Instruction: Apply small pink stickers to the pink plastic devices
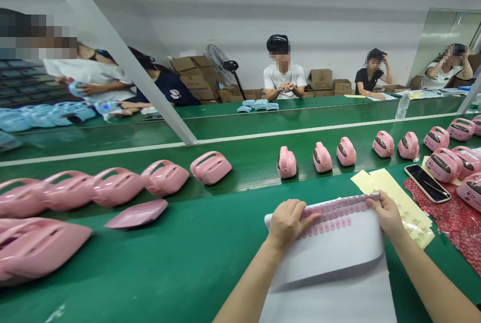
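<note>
Both hands grip the rolled far edge of a white sticker sheet (330, 258) that carries rows of small pink oval stickers. My left hand (286, 224) is closed on the sheet's left side, its thumb lying over the sticker rows. At the upper right corner my right hand (387, 215) pinches the edge between thumb and fingers. The near part of the sheet bends over and hangs down towards me. Just right of it lie yellowish sticker backing sheets (398, 203). Beyond the hands stands a small pink plastic housing (322, 156) with a dark front panel.
Pink housings (210, 168) line the green belt, with larger-looking ones at left beside a loose pink cover (137, 214). A phone (427, 183) rests on red bubble wrap (451, 218) at right. A bottle (402, 106) stands by the rail; several people sit across. A slanted post (120, 57) rises at left.
</note>
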Available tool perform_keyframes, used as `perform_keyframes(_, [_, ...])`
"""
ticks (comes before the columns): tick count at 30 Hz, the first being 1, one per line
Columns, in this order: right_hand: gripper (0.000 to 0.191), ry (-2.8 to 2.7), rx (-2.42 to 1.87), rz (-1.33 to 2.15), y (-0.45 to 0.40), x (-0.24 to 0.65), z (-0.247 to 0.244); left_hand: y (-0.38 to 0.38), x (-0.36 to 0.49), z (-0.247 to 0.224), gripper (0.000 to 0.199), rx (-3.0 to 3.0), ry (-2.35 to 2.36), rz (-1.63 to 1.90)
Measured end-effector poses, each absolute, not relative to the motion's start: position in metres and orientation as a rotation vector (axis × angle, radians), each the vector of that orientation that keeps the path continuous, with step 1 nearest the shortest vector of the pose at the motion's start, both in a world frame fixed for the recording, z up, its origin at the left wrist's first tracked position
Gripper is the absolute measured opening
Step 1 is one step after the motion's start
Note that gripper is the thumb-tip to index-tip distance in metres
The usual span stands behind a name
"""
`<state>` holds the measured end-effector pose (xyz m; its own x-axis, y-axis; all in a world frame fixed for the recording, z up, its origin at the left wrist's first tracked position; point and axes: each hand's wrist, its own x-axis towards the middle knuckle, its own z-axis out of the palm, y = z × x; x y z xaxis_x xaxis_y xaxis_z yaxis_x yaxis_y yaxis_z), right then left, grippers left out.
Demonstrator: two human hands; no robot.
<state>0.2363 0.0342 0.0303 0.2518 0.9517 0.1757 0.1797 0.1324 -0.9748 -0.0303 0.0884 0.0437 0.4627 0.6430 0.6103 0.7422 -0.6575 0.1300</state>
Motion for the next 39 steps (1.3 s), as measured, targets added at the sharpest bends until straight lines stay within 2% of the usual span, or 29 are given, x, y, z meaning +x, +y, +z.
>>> perform_keyframes(5, [0.036,-1.287,-1.403,0.726,0.061,0.247,0.026,0.102,-0.026,0.039,0.048,-2.649,-1.356,-0.88])
perform_keyframes(9, [0.045,-1.48,-1.515,0.555,0.075,0.246,0.026,0.122,-0.02,0.032,0.044,-2.712,-1.559,-0.785])
perform_keyframes(13, [0.014,-1.788,-1.694,0.464,0.085,0.237,0.021,0.137,-0.011,0.022,0.027,-2.724,-1.74,-0.711])
perform_keyframes(16, [0.019,-1.794,-1.802,0.464,0.095,0.236,0.014,0.138,-0.016,0.017,0.023,-2.693,-1.799,-0.764])
perform_keyframes(21, [0.026,-1.797,-1.951,0.485,0.107,0.242,0.01,0.134,-0.039,0.01,0.028,-2.645,-1.794,-1.021])
perform_keyframes(25, [0.031,-1.796,-2.047,0.543,0.111,0.244,0.014,0.131,-0.043,0.005,0.024,-2.718,-1.827,-1.271])
perform_keyframes(27, [0.032,-1.795,-2.085,0.584,0.113,0.246,0.015,0.129,-0.043,0.004,0.031,-2.763,-1.877,-1.412])
perform_keyframes(30, [0.033,-1.81,-2.112,0.65,0.118,0.252,0.017,0.121,-0.047,0.005,0.043,-2.792,-2.024,-1.65])
perform_keyframes(36, [0.037,-1.908,-2.073,0.765,0.126,0.265,0.023,0.101,-0.074,0.016,0.05,-2.762,-2.334,-2.256])
perform_keyframes(39, [0.037,-1.96,-2.054,0.771,0.128,0.27,0.027,0.095,-0.074,0.019,0.045,-2.709,-2.46,-2.37])
